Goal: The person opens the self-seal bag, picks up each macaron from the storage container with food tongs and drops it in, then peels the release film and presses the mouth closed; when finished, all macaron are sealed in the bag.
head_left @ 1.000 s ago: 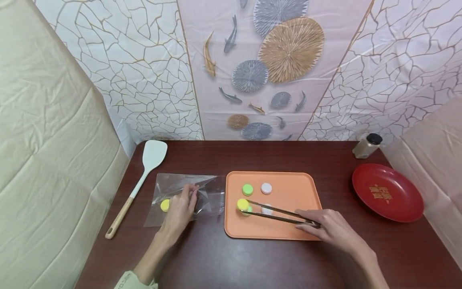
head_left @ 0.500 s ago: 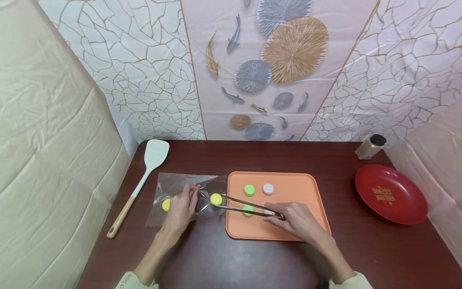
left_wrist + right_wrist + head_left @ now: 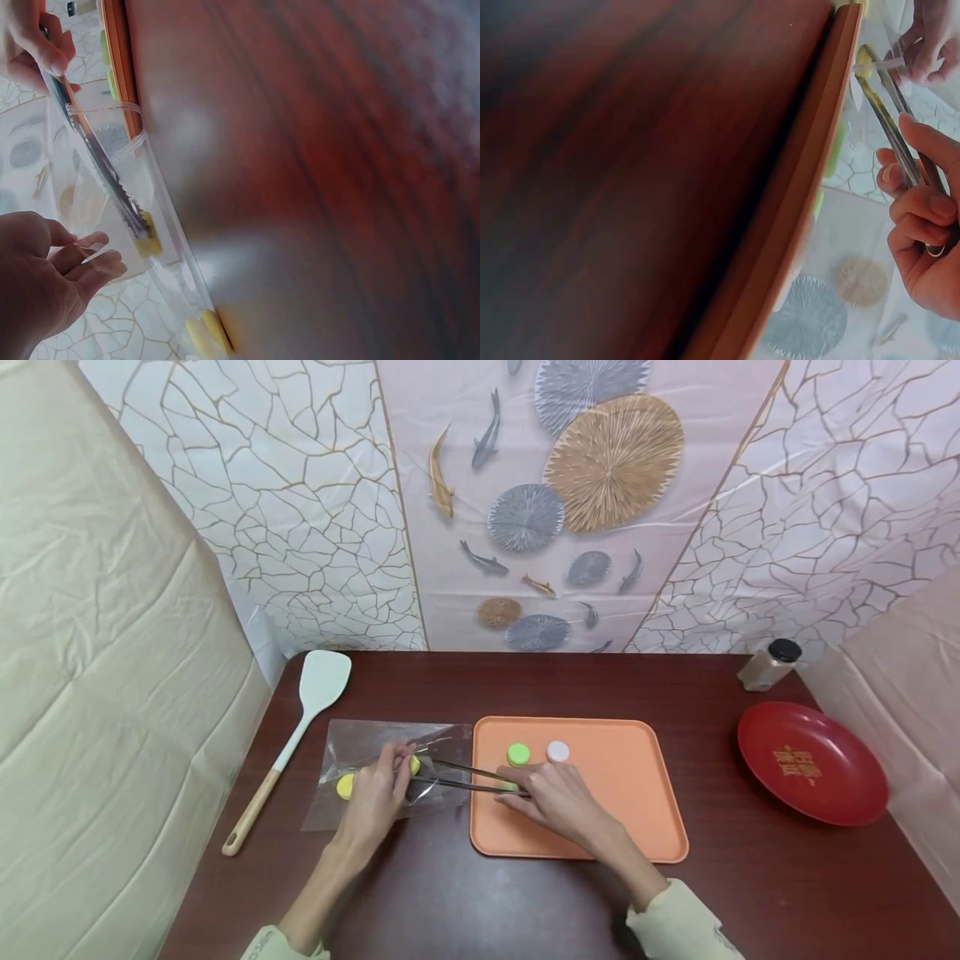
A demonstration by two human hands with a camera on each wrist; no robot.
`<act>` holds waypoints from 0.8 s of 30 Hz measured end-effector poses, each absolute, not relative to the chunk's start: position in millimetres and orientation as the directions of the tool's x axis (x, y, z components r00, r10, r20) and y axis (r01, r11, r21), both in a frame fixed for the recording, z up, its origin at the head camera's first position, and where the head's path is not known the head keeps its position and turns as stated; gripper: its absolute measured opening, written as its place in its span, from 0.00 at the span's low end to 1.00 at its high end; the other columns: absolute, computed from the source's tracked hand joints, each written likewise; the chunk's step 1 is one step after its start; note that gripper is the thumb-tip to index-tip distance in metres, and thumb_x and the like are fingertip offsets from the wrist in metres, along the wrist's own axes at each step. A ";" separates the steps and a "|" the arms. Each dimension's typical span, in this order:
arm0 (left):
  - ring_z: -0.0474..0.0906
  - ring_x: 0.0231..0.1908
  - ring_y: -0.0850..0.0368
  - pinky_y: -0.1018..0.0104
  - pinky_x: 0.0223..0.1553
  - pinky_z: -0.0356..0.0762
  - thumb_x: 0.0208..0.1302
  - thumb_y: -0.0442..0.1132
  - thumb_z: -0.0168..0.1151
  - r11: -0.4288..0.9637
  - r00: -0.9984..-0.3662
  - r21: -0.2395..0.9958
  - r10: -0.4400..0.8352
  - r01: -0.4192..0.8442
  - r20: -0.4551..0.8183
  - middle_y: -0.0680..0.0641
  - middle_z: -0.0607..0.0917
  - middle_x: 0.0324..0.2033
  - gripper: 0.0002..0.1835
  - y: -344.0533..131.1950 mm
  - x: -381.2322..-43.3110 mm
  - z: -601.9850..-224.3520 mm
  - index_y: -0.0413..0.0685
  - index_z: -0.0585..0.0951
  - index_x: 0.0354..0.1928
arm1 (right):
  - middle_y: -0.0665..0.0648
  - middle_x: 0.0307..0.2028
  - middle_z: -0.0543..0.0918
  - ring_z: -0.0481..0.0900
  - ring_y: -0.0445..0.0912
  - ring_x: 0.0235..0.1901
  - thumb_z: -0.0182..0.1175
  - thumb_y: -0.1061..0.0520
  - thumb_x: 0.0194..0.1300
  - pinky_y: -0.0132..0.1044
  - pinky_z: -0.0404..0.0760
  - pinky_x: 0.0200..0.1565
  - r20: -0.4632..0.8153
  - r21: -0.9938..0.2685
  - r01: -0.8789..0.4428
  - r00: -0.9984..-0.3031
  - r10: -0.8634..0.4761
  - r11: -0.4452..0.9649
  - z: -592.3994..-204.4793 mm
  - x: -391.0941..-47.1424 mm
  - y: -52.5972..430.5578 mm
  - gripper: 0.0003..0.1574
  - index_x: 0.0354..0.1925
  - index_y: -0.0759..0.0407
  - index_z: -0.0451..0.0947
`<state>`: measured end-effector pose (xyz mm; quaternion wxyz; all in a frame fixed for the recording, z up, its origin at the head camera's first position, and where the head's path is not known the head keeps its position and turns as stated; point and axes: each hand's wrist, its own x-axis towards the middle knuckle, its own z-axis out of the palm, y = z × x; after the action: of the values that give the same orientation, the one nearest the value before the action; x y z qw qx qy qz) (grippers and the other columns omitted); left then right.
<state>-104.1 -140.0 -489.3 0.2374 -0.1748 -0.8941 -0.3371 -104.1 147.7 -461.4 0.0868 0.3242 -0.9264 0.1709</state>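
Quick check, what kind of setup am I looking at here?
Likely a staged tabletop recording booth, not a real kitchen: a dark wooden table walled in by printed fish-and-crackle backdrop sheets, with props laid out, an orange tray, spatula and red plate.

Off to the side there's a white spatula point(image 3: 300, 727) with a wooden handle, lying left of the orange tray point(image 3: 622, 793). Right of the tray: a red plate point(image 3: 812, 762) and a black-capped spice jar point(image 3: 767, 665).
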 end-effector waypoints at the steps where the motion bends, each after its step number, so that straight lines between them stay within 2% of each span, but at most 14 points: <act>1: 0.93 0.45 0.33 0.55 0.28 0.89 0.73 0.20 0.64 0.713 -0.830 0.522 0.151 0.468 0.538 0.29 0.92 0.49 0.07 -140.0 -103.4 -489.7 0.32 0.77 0.47 | 0.44 0.20 0.77 0.70 0.38 0.19 0.77 0.45 0.70 0.32 0.63 0.19 0.280 -0.237 -0.638 -0.767 -0.577 0.733 -462.3 -105.4 145.3 0.13 0.43 0.50 0.87; 5: 0.93 0.47 0.33 0.53 0.31 0.90 0.72 0.20 0.65 0.708 -0.833 0.533 0.146 0.464 0.533 0.29 0.92 0.49 0.08 -140.4 -101.7 -491.1 0.32 0.77 0.47 | 0.46 0.23 0.83 0.75 0.41 0.18 0.76 0.45 0.69 0.35 0.65 0.20 0.291 -0.188 -0.654 -0.750 -0.595 0.733 -464.8 -110.6 135.2 0.13 0.44 0.50 0.88; 7: 0.93 0.47 0.33 0.56 0.29 0.90 0.72 0.19 0.64 0.704 -0.834 0.535 0.149 0.467 0.531 0.29 0.92 0.50 0.08 -140.7 -101.4 -491.4 0.33 0.77 0.47 | 0.48 0.24 0.84 0.75 0.42 0.19 0.76 0.45 0.70 0.34 0.65 0.20 0.284 -0.196 -0.655 -0.750 -0.597 0.730 -464.9 -113.1 130.0 0.13 0.44 0.49 0.88; 9: 0.94 0.44 0.35 0.59 0.26 0.87 0.73 0.19 0.64 0.709 -0.835 0.530 0.153 0.466 0.529 0.29 0.92 0.49 0.07 -140.8 -101.5 -490.9 0.31 0.77 0.48 | 0.48 0.24 0.84 0.74 0.41 0.19 0.75 0.45 0.71 0.32 0.62 0.18 0.282 -0.229 -0.657 -0.751 -0.597 0.718 -464.4 -116.0 124.5 0.12 0.45 0.50 0.89; 13: 0.94 0.40 0.37 0.59 0.24 0.86 0.73 0.20 0.64 0.724 -0.836 0.516 0.155 0.459 0.526 0.29 0.92 0.47 0.07 -140.1 -104.2 -490.8 0.30 0.78 0.48 | 0.49 0.26 0.87 0.73 0.40 0.20 0.75 0.46 0.72 0.30 0.58 0.17 0.278 -0.265 -0.648 -0.761 -0.587 0.714 -463.2 -120.7 113.7 0.15 0.51 0.49 0.91; 16: 0.94 0.37 0.39 0.58 0.25 0.87 0.73 0.20 0.65 0.731 -0.844 0.515 0.153 0.447 0.514 0.29 0.92 0.47 0.06 -139.0 -105.6 -488.9 0.29 0.79 0.48 | 0.48 0.26 0.88 0.78 0.41 0.20 0.76 0.46 0.71 0.30 0.59 0.16 0.279 -0.266 -0.636 -0.770 -0.574 0.724 -464.1 -122.6 106.6 0.17 0.53 0.50 0.92; 21: 0.92 0.27 0.43 0.66 0.18 0.80 0.73 0.21 0.65 0.749 -0.855 0.503 0.161 0.431 0.492 0.28 0.92 0.47 0.07 -138.9 -105.3 -486.2 0.28 0.79 0.48 | 0.48 0.24 0.87 0.82 0.43 0.20 0.77 0.46 0.69 0.31 0.61 0.17 0.304 -0.254 -0.631 -0.772 -0.558 0.733 -467.7 -124.9 96.4 0.18 0.50 0.55 0.91; 24: 0.92 0.28 0.42 0.66 0.18 0.80 0.72 0.20 0.66 0.755 -0.846 0.485 0.171 0.442 0.505 0.28 0.92 0.47 0.07 -139.4 -105.4 -485.7 0.28 0.78 0.48 | 0.51 0.24 0.88 0.81 0.44 0.19 0.76 0.46 0.70 0.31 0.64 0.17 0.306 -0.260 -0.625 -0.776 -0.551 0.736 -468.5 -126.8 89.9 0.21 0.54 0.58 0.91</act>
<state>-105.4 -139.4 -485.7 0.2204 -0.1682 -0.9104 -0.3071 -126.8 89.9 -468.5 0.1047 0.3178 -0.9257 0.1766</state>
